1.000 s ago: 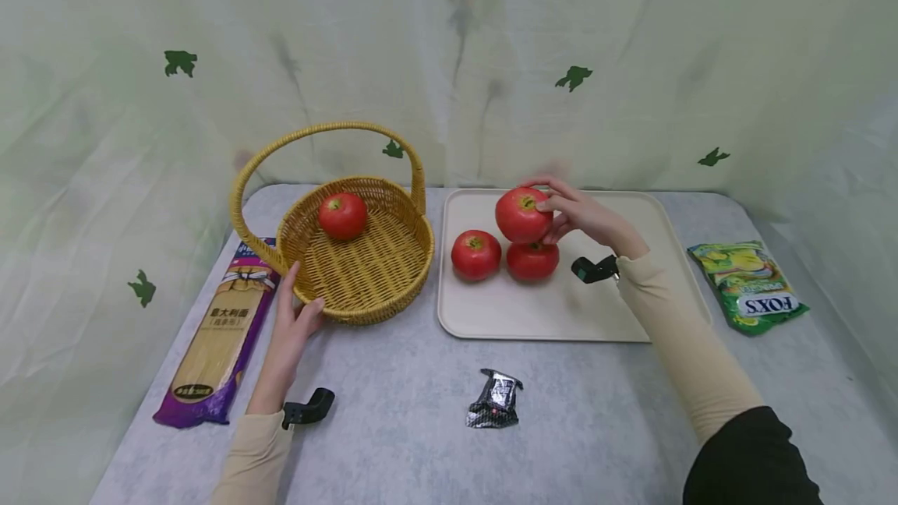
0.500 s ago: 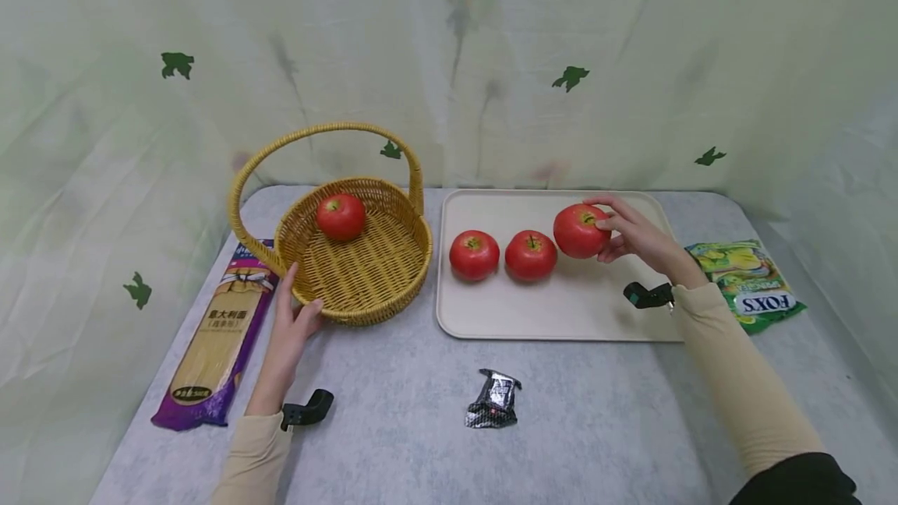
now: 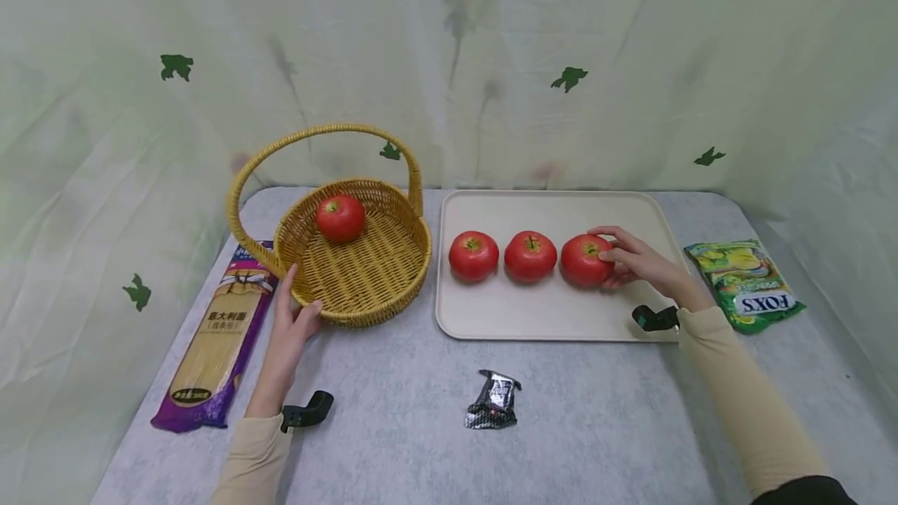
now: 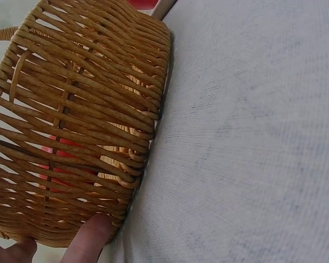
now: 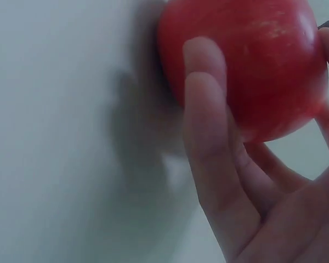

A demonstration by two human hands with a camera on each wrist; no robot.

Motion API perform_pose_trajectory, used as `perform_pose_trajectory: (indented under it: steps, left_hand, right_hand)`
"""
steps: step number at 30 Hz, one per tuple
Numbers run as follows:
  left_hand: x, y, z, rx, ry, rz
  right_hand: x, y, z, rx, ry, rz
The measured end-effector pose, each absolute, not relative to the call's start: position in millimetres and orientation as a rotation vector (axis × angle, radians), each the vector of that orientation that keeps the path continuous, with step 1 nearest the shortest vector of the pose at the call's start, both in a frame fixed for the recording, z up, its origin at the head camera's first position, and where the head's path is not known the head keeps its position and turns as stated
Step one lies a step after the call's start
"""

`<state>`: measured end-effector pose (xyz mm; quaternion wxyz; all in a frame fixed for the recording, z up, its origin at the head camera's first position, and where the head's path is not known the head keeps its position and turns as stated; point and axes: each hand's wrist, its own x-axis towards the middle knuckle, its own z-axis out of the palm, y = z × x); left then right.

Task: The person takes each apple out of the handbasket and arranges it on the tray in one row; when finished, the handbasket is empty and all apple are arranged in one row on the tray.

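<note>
In the head view my right hand [image 3: 641, 267] holds a red tomato [image 3: 585, 260] that sits on the right end of a row on the beige tray [image 3: 561, 318]. The right wrist view has my fingers round this tomato [image 5: 247, 66], close to the tray surface. Left of it, two more tomatoes stand, a middle one [image 3: 530, 256] and a left one [image 3: 473, 256]. My left hand [image 3: 289, 333] rests against the near left side of a wicker basket [image 3: 365, 306], its fingers touching the woven wall [image 4: 77, 109]. One tomato [image 3: 340, 218] lies inside the basket.
A purple-ended pasta package [image 3: 217, 333] lies left of the basket. Right of the tray is a green FOX'S bag [image 3: 747, 287]. A small silver-black wrapped packet [image 3: 494, 400] lies in front of the tray. The basket's tall handle [image 3: 330, 131] arches above it.
My right hand has carried its tomato rightward from above the middle one and lowered it onto the tray at the row's right end. The left hand and basket have stayed put.
</note>
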<state>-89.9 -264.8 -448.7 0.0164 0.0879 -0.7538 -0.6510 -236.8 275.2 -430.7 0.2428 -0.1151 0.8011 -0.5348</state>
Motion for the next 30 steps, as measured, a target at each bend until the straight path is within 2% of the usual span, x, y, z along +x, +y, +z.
perform_pose_trajectory:
  steps: [12,19,30]
  left_hand:
    - [-89.6,-266.6,-449.6,0.259,-2.338,-2.022]
    - [-88.6,-265.9,-449.3,0.272,-2.355,-2.003]
    - [-89.5,-265.6,-450.7,0.258,-2.32,-2.036]
  right_hand:
    - [-233.9,276.4,-431.0,-0.296,2.183,-1.467]
    - [-232.8,273.2,-415.9,-0.459,2.337,-1.441]
    - [-230.8,206.5,-381.1,-0.706,2.237,-1.467]
